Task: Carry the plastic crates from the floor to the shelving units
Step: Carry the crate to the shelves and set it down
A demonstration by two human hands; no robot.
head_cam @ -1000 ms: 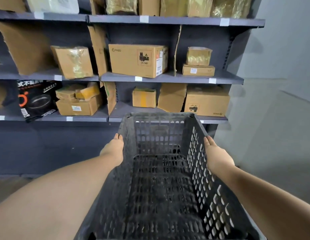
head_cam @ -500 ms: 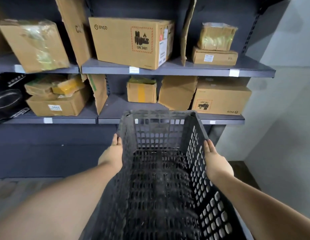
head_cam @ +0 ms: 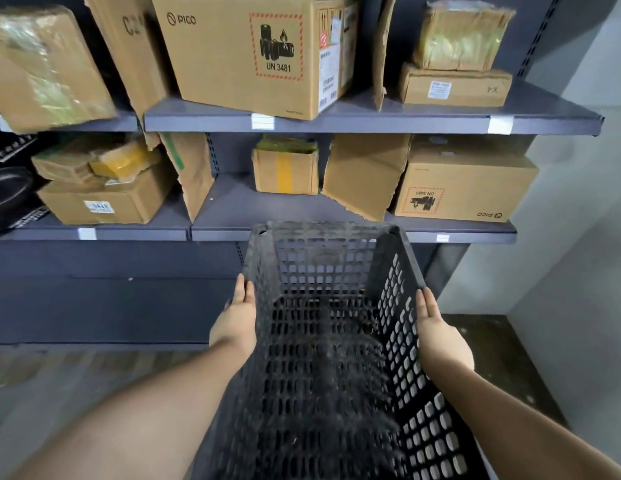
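Grey shelving (head_cam: 371,121) — two tiers — holds cardboard boxes (head_cam: 246,53), some upright, some tilted.

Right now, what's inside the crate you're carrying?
Nothing that shows: the crate looks empty, only its perforated floor and walls visible. The near end runs out of frame, so that part can't be checked. The left hand and right hand press its sides.

A single head-worn camera looks forward and steeply down from close above the black perforated plastic crate (head_cam: 323,341), facing the near grey metal shelving unit (head_cam: 371,121) of brown cardboard boxes (head_cam: 246,53) just beyond.
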